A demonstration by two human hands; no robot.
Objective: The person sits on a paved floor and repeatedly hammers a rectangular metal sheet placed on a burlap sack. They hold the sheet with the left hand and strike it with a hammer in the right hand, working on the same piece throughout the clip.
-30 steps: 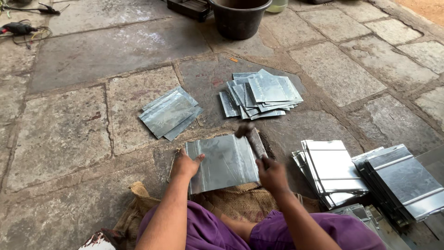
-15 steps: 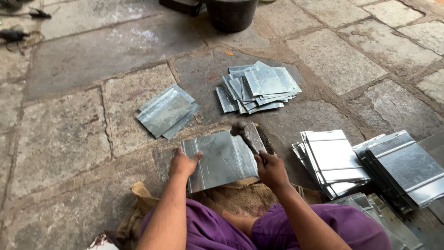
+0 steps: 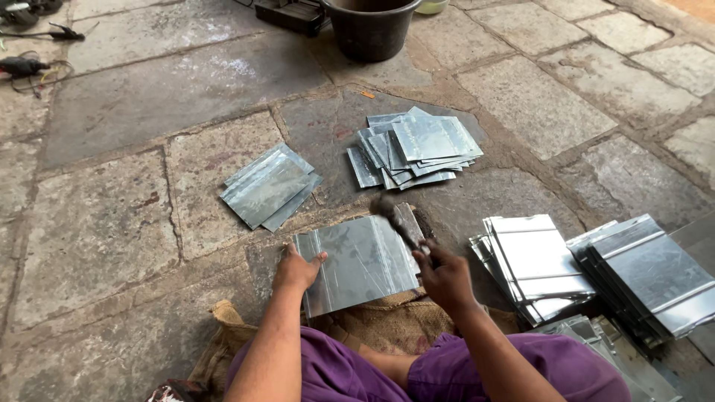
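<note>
Now the left hand [image 3: 298,269] lies flat and open on the left edge of the metal sheet [image 3: 357,262], pressing it down on the stone floor [image 3: 97,223]. Right hand [image 3: 445,277] is closed tight round the handle of a hammer [image 3: 395,216], raised over the sheet's right edge. Good hits would land flat on that edge, far from the pressing fingers. Small sheet piles lie ahead, well apart. Bigger stacks [image 3: 536,264] sit close on the right, so swing room there is small.

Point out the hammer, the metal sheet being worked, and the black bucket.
hammer [image 3: 387,211]: head view, on its blurred head.
metal sheet [image 3: 357,260]: head view, middle of its face.
black bucket [image 3: 370,33]: head view, its front wall.
</note>
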